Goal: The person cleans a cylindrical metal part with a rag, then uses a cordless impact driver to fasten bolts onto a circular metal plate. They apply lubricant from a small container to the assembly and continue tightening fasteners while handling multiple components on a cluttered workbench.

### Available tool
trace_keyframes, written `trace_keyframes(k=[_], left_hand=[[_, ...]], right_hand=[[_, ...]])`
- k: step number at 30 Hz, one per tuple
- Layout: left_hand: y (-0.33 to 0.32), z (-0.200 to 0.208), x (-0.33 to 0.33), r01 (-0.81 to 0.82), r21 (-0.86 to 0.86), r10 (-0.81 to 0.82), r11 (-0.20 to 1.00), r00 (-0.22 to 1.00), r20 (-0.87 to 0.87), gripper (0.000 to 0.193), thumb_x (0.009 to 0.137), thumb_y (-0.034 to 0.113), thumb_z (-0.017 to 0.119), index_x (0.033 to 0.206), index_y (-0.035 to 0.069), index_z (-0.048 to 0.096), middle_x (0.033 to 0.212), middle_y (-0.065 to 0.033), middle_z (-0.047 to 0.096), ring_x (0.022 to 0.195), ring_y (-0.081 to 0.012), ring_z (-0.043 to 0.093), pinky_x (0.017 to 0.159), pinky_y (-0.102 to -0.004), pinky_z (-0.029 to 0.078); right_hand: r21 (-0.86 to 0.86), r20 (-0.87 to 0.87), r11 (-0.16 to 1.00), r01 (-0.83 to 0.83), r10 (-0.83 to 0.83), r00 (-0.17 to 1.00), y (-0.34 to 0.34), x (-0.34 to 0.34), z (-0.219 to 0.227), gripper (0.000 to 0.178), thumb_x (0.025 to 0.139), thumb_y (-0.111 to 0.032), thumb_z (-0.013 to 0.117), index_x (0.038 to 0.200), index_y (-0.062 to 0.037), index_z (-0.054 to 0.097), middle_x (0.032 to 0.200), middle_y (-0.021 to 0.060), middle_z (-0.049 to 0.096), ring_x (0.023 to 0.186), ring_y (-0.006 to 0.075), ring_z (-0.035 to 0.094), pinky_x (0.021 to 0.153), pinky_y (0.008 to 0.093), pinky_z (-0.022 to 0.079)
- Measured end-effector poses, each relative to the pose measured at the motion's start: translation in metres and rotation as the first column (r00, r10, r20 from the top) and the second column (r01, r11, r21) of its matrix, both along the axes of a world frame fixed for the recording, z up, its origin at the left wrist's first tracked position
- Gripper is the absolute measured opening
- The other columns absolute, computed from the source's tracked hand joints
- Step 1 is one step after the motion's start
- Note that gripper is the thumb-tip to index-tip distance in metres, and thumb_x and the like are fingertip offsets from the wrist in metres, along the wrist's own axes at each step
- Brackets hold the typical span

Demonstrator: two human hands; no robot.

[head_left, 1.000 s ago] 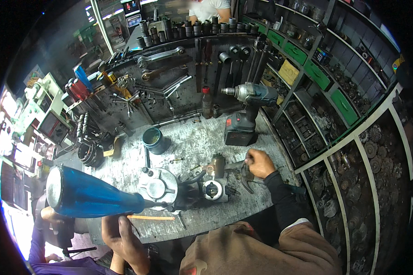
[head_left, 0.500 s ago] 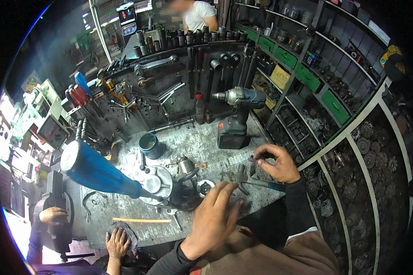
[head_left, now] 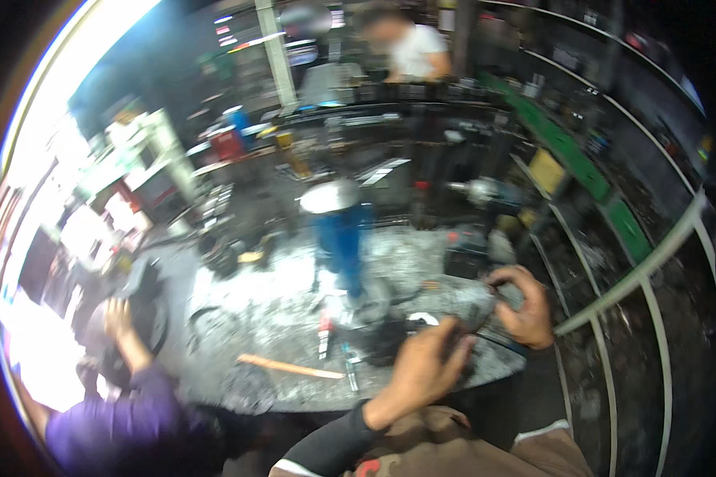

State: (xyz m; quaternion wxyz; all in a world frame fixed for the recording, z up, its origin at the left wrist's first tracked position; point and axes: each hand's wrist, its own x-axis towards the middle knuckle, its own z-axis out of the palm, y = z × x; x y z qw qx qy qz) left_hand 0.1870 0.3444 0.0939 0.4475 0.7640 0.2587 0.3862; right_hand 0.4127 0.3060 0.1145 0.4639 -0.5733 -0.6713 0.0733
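The view is smeared by motion. My right hand [head_left: 527, 316] is curled with thumb and finger pinched together over the right end of the bench, at a small dark thing too blurred to name. Left of it and nearer, my left hand [head_left: 420, 367] hovers with fingers stretched toward the right one; I see nothing held in it. A hammer lies under the hands, mostly hidden. Beyond my left hand, a blue tapered handle [head_left: 342, 246] with a pale end cap stands up from a grey metal machine part [head_left: 366, 306].
A cordless impact wrench [head_left: 485, 191] stands on the metal bench [head_left: 406, 246] at the back right. A wooden strip [head_left: 290, 366] and a rag [head_left: 248, 389] lie near the front edge. At left, a purple-sleeved co-worker's hand [head_left: 118, 319] is by the vise. Parts shelves [head_left: 612, 310] flank the right.
The view has swung left, so the bench things sit further right. The co-worker's hand has left the rag. My two hands are closer together; the right stays pinched.
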Motion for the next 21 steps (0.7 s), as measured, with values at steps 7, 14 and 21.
trace_keyframes(k=[7,14,21], left_hand=[[0.001,0.005,-0.018,-0.041,0.019,0.039,0.999,0.996,0.078,0.017,0.095,0.009,0.067,0.107,0.000,0.060,0.094,-0.0256,0.065,0.088,-0.0461,0.066,0.073,-0.0470,0.053],[-0.002,0.081,-0.054,-0.088,0.405,0.148,0.910,0.982,-0.117,0.028,0.089,0.005,0.070,0.116,0.001,0.063,0.094,-0.0165,0.067,0.078,-0.0340,0.069,0.064,-0.0416,0.054],[0.007,0.209,-0.080,-0.323,0.916,0.414,0.237,0.887,0.205,0.019,0.083,0.007,0.077,0.102,0.002,0.076,0.082,-0.0112,0.070,0.064,-0.0186,0.069,0.053,-0.0311,0.054]], right_hand=[[0.161,-0.619,0.982,-0.097,0.177,0.765,0.016,-0.026,-0.012,0.031,0.101,-0.024,0.070,0.126,-0.0061,0.066,0.102,0.0034,0.067,0.078,0.0109,0.061,0.069,0.0270,0.053],[0.455,-0.865,0.808,-0.376,0.501,0.030,0.025,-0.027,-0.003,0.057,0.097,-0.015,0.066,0.151,-0.0086,0.048,0.115,0.0213,0.061,0.092,0.0321,0.066,0.079,0.0481,0.056],[0.803,-0.446,0.328,-0.498,0.884,-0.136,0.041,-0.038,0.119,0.057,0.098,-0.017,0.061,0.152,-0.0070,0.044,0.118,0.0171,0.055,0.103,0.0296,0.054,0.087,0.0490,0.050]])
